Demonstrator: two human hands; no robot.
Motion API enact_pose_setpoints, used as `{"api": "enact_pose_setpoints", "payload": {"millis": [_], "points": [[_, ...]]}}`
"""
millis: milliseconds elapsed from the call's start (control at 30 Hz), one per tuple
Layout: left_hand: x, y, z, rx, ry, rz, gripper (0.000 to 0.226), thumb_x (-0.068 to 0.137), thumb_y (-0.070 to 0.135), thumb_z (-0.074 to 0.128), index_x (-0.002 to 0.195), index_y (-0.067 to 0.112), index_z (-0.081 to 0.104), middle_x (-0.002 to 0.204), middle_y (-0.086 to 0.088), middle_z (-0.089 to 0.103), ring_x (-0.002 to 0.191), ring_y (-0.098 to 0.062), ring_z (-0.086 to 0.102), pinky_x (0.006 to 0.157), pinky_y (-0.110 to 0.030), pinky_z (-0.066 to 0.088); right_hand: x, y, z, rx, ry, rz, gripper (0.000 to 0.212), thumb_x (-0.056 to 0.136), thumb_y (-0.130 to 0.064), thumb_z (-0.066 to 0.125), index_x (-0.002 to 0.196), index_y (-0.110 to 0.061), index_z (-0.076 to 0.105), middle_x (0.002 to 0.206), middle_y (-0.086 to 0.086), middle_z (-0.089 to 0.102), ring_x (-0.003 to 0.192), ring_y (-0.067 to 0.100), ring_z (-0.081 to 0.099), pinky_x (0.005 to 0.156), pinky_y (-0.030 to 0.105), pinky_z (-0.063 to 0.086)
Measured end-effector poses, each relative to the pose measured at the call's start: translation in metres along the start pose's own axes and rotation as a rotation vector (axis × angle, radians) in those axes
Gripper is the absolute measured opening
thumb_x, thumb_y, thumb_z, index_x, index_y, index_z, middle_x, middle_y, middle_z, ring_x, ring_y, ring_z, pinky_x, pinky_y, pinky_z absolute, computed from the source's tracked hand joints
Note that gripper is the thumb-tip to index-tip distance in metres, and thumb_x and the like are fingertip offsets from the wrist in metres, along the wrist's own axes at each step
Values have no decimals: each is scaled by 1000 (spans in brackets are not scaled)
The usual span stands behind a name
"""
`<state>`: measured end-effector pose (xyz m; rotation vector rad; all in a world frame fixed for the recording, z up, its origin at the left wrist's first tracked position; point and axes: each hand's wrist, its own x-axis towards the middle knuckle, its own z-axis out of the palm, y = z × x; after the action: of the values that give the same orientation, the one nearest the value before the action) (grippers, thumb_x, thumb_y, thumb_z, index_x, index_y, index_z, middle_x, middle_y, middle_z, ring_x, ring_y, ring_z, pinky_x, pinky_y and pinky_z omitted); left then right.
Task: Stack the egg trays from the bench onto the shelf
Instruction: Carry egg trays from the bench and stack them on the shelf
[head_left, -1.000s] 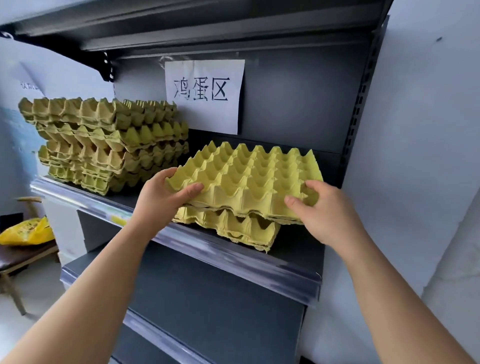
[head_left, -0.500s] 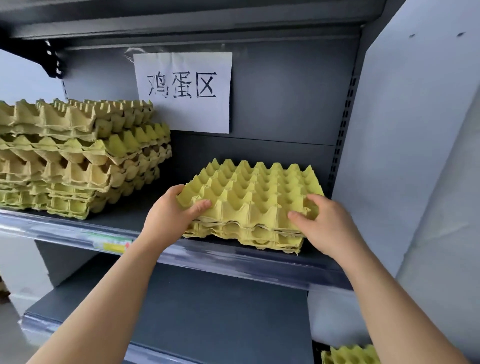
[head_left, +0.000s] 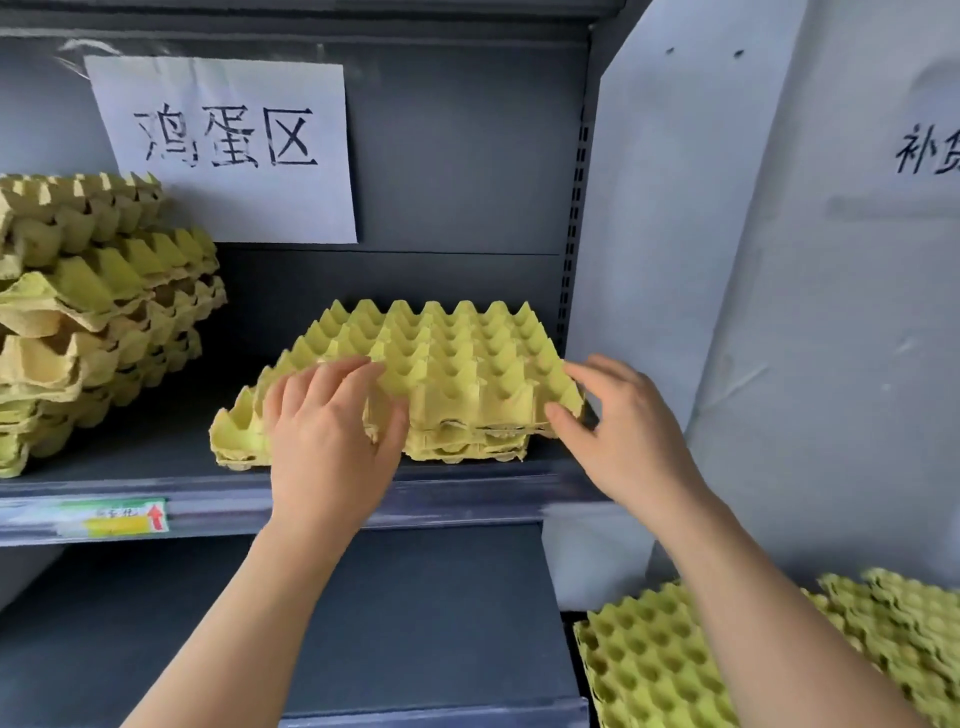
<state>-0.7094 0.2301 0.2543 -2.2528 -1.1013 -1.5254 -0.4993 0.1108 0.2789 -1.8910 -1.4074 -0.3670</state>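
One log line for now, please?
top tray: on shelf stack | left hand: flat on it | right hand: at its right corner

On the shelf (head_left: 311, 499) a low stack of egg trays (head_left: 457, 364) lies toward the right end, near the front edge. A taller stack (head_left: 93, 312) stands at the left, apart from it. Behind, a paper sign (head_left: 228, 150) hangs on the back wall. Below is a lower shelf (head_left: 363, 623); to its right lie more trays (head_left: 649, 665).
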Motion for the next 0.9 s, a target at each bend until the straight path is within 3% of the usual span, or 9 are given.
{"api": "enact_pose_setpoints", "payload": {"millis": [133, 400, 600, 900], "points": [[-16, 60, 21, -147, -23, 97, 35, 89, 36, 53, 107, 12, 71, 109, -2, 68, 92, -30, 59, 86, -44, 44, -28, 37, -26, -34, 69, 42, 37, 86, -28, 67, 119, -11, 66, 128, 7, 59, 122, 23, 52, 100, 28, 37], [-59, 207, 94, -362, -196, 254, 32, 87, 33, 56, 105, 11, 70, 105, -2, 69, 92, -29, 63, 81, -40, 46, -94, 165, -91, -188, 31, 184, 34, 83, -28, 65, 109, -7, 70, 114, 9, 68, 107, 26, 62, 94, 23, 38], [-106, 333, 166, -447, -411, 244, 37, 85, 38, 51, 104, 13, 71, 104, -2, 69, 91, -28, 64, 81, -40, 49, -143, 293, -148, -258, -62, 355, 35, 86, -29, 65, 116, -11, 67, 121, 6, 65, 113, 23, 59, 99, 34, 43], [-182, 496, 278, -403, -754, 275, 39, 80, 42, 47, 97, 17, 72, 96, -1, 70, 82, -28, 66, 75, -38, 51, -201, 471, -211, -305, -155, 589, 35, 90, -27, 61, 122, -15, 64, 129, 3, 60, 122, 19, 51, 99, 27, 36]]}}
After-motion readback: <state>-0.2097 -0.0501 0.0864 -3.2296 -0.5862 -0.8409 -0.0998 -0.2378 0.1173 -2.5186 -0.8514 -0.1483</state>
